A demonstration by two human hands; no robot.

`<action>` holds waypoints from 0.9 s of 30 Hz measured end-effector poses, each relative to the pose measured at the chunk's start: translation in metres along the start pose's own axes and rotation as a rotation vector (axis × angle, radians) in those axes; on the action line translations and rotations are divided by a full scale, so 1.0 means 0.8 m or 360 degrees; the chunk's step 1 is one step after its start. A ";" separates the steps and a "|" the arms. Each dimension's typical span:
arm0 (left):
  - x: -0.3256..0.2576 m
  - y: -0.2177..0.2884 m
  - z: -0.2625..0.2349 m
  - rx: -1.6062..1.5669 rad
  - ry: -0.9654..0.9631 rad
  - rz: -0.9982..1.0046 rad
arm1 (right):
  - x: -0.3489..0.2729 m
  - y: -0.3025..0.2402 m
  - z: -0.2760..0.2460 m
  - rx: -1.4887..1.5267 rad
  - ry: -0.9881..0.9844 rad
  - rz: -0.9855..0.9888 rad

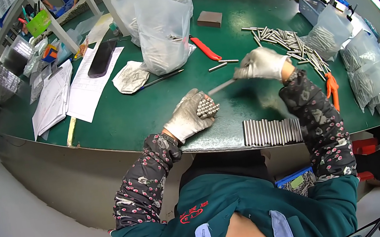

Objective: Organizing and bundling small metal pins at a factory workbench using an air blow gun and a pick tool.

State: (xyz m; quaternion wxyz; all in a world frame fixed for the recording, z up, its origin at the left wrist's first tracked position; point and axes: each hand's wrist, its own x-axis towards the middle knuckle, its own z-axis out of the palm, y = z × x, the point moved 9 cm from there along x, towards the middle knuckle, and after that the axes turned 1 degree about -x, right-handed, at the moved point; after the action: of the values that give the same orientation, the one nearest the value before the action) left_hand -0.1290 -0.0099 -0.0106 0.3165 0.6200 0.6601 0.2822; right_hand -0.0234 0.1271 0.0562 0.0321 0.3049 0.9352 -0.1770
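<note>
My left hand [186, 117], in a worn white glove, is closed around a bundle of shiny metal pins [207, 108], their round ends showing. My right hand [261, 64], gloved too, pinches a slim grey rod [221, 86] that points down toward the bundle. Motion smears the rod, and I cannot make out if it is a pin like the others. Near the table's front edge, a neat row of pins [272, 131] lies side by side below my right hand. Beyond that hand spreads a loose pile of pins [288, 44]. Two single pins [217, 67] lie to its left.
Large plastic bags of pins [160, 33] stand at the back; more bags [370, 70] sit at the right. A red-handled tool [206, 48], a pen [162, 79], a crumpled cloth [131, 77], papers [89, 85], a phone [102, 59] and orange-handled pliers [331, 90] lie on the green table [148, 110].
</note>
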 end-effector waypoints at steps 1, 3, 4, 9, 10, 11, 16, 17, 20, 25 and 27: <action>0.002 -0.001 0.001 -0.0004 0.0007 0.0001 | -0.003 0.006 -0.006 -0.0036 -0.0052 0.0074; -0.001 -0.003 -0.001 0.0060 0.0028 0.0062 | -0.008 -0.029 -0.005 0.0108 -0.0003 -0.0070; -0.005 -0.005 -0.002 0.0060 0.0027 0.0055 | -0.004 -0.045 0.010 0.0121 -0.0032 -0.0134; -0.001 -0.002 0.004 0.0023 -0.0022 0.0052 | 0.000 0.006 -0.012 -0.0113 0.0072 0.0002; 0.001 0.000 0.001 0.0022 -0.0016 0.0057 | 0.003 0.005 -0.011 0.0039 0.0097 -0.0079; 0.001 0.004 0.000 -0.0038 -0.0064 0.0015 | 0.001 0.003 -0.007 0.0200 0.0118 -0.0153; -0.004 0.005 -0.006 -0.0098 -0.0036 -0.0070 | -0.001 -0.020 0.012 -0.0007 -0.0038 0.0013; -0.003 0.005 -0.003 -0.0137 -0.0059 -0.0061 | -0.001 0.004 0.001 -0.0032 0.0011 0.0159; 0.000 -0.002 0.001 -0.0132 -0.0070 -0.0016 | -0.004 -0.008 0.002 0.0083 0.0007 0.0000; 0.002 -0.005 -0.001 -0.0067 0.0079 0.0081 | -0.001 0.001 0.004 0.0001 0.0097 -0.0042; 0.001 0.000 0.002 0.0021 0.0043 0.0125 | -0.005 0.016 -0.003 0.0038 0.0082 0.0071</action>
State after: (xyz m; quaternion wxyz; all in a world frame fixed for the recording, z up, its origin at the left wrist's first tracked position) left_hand -0.1279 -0.0091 -0.0117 0.2921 0.6436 0.6413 0.2985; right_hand -0.0128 0.1355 0.0549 0.0084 0.3305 0.9265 -0.1796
